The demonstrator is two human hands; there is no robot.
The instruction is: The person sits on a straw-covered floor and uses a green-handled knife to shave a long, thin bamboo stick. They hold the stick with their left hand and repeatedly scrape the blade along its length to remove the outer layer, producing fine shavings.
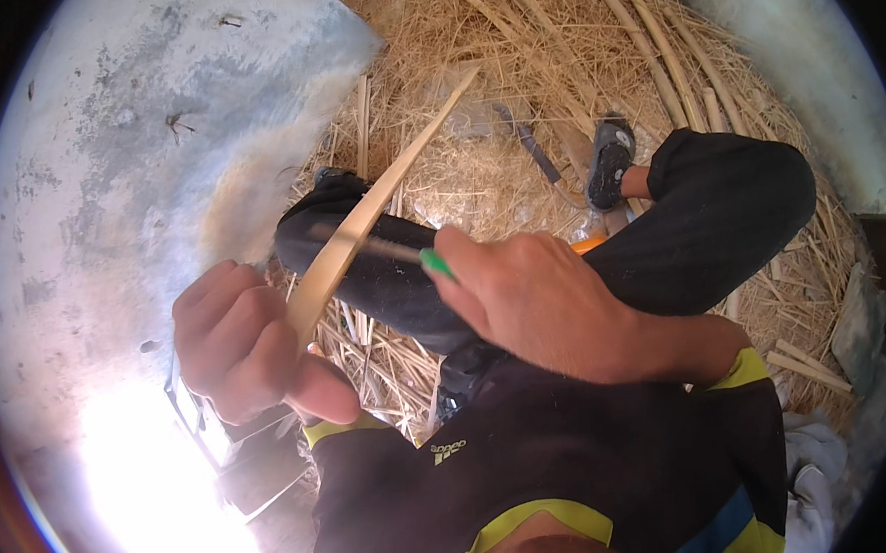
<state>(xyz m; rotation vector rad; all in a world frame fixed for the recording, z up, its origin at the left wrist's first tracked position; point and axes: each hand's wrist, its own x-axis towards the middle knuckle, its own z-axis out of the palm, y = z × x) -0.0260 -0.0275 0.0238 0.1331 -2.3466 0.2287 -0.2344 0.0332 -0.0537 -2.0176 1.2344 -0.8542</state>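
Observation:
My left hand (pixel 241 342) is closed around the broad lower end of a long pale strip of wood or bamboo (pixel 374 205). The strip slants up and away to the right, narrowing to a point at its far end. In my closed right hand (pixel 539 296) is a knife (pixel 435 264) with a green handle, most of it covered by my fingers. Its blade, smeared by motion, reaches left to the strip a little beyond my left hand. Whether the edge is biting into the strip, I cannot tell.
Pale shavings (pixel 438 187) cover the floor between and around my bent legs. A curved tool with a dark handle (pixel 537 156) lies on them near my shoe (pixel 612 157). Long poles (pixel 652 50) rest at the far right. A whitish wall (pixel 145 142) stands close on the left.

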